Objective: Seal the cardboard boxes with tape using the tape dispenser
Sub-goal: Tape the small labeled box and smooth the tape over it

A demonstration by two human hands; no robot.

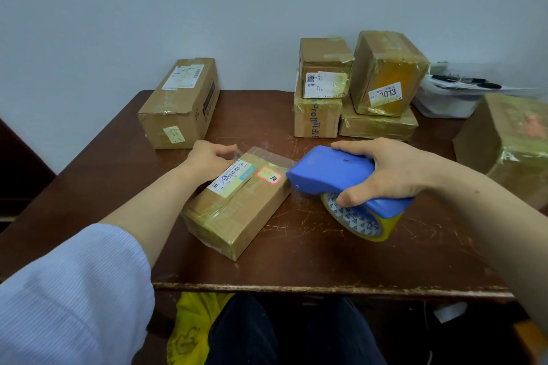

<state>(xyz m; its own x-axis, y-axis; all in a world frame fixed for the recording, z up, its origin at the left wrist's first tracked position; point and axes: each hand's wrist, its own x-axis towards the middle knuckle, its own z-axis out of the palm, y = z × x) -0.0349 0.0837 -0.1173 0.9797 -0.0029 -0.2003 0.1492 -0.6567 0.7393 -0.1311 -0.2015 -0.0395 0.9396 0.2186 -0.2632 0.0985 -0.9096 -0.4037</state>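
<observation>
The right hand [388, 170] is gripping the blue tape dispenser [326, 172] against the small cardboard box [237, 210]. The left hand [207, 157] is clasping that box's far end.

Scratched dark-brown table [296, 261], near edge chipped. White plastic tub [444, 105] at far right edge, black pen-like items [465, 81] on top. Yellow bag [189, 329] under near edge.

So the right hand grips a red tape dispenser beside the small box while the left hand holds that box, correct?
No: the head view shows the tape dispenser is blue, not red. The right hand grips it beside the small box, which the left hand holds.
</observation>
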